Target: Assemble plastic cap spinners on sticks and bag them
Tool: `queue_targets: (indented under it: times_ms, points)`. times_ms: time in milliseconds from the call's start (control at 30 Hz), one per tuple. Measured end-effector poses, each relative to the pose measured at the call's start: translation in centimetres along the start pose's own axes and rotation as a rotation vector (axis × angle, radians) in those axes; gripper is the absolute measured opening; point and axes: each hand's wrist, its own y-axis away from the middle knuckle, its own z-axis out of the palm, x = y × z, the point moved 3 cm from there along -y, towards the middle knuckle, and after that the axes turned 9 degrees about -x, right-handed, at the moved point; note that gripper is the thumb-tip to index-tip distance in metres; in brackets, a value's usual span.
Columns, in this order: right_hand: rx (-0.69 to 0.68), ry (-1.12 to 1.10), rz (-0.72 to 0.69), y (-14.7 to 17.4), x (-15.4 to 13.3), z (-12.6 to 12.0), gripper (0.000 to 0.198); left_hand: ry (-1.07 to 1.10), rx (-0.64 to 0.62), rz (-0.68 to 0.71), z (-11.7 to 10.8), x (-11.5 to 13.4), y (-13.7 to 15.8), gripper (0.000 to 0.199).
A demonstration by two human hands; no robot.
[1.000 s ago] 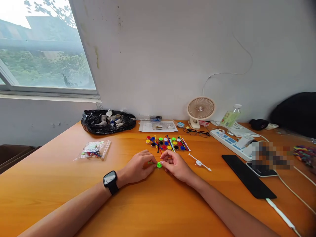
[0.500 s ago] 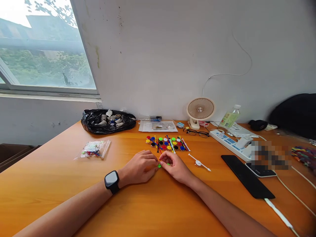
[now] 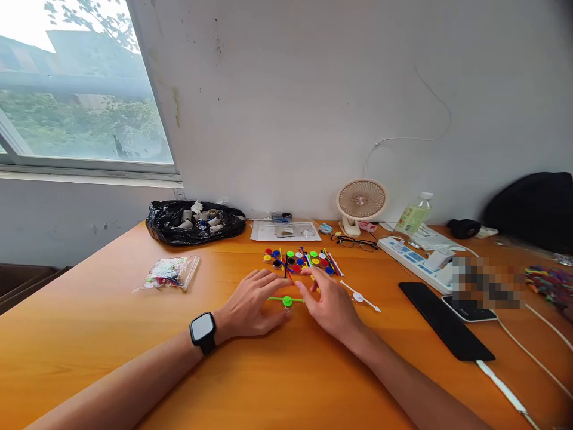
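Between my two hands lies a green arrow spinner (image 3: pixel 287 301), a thin green pointer across a round hub on a clear base. My left hand (image 3: pixel 251 303) is open at its left, thumb and fingers apart on either side of the pointer's left end. At its right, my right hand (image 3: pixel 327 301) is also open, thumb and forefinger parted beside the other end. A white arrow spinner (image 3: pixel 358 297) rests right of my right hand. Just beyond my fingertips spreads a group of coloured discs and pointers (image 3: pixel 298 261) in red, blue, yellow, green, black and white.
A clear zip bag of small parts (image 3: pixel 169 273) lies on the left. Along the wall stand a black plastic bag (image 3: pixel 156 224), papers (image 3: pixel 264 232), a small fan (image 3: pixel 362 200), glasses (image 3: pixel 353 241) and a bottle (image 3: pixel 414 215). A power strip (image 3: pixel 414 260) and black phone (image 3: pixel 441 319) lie right.
Both hands have opened and drawn apart, letting go of the green spinner. Its hub and pointer, mostly covered before, now show on the table.
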Motion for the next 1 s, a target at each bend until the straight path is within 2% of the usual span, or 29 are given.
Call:
queue_targets:
  times_ms: [67,167,200,267,333,433,700,867,1000]
  points:
    - [-0.105,-0.178,0.093,0.3,-0.4,-0.4,0.039,0.012,0.08,-0.036,-0.6,-0.2,0.2,0.056]
    - [-0.36,-0.672,0.259,0.5,-0.7,-0.2,0.047,0.022,0.171,-0.085,-1.1,-0.7,0.5,0.055]
    - [-0.375,-0.811,0.285,0.5,-0.7,-0.3,0.046,0.027,0.191,-0.105,-1.2,-0.9,0.6,0.052]
    - [-0.288,-0.971,0.282,0.2,-0.5,-0.7,0.042,0.04,0.221,-0.145,-1.2,-1.3,0.6,0.045]
    - [-0.189,-0.999,0.264,-0.3,0.1,-1.0,0.04,0.048,0.235,-0.178,-1.1,-1.8,0.6,0.037]
    - [-0.134,-0.941,0.253,-0.8,0.8,-1.1,0.041,0.049,0.215,-0.209,-0.9,-2.8,0.4,0.032]
    - [-0.088,-0.808,0.212,-1.1,1.8,-0.6,0.048,0.147,-0.003,-0.248,-0.4,-4.8,0.3,0.047]
    - [-0.055,-0.847,0.2,-1.4,2.6,-0.5,0.054,0.162,-0.161,-0.336,0.0,-5.0,0.2,0.058]
    - [-0.037,-0.868,0.189,-1.7,2.7,-0.5,0.057,0.154,-0.223,-0.353,0.3,-5.2,0.2,0.06]
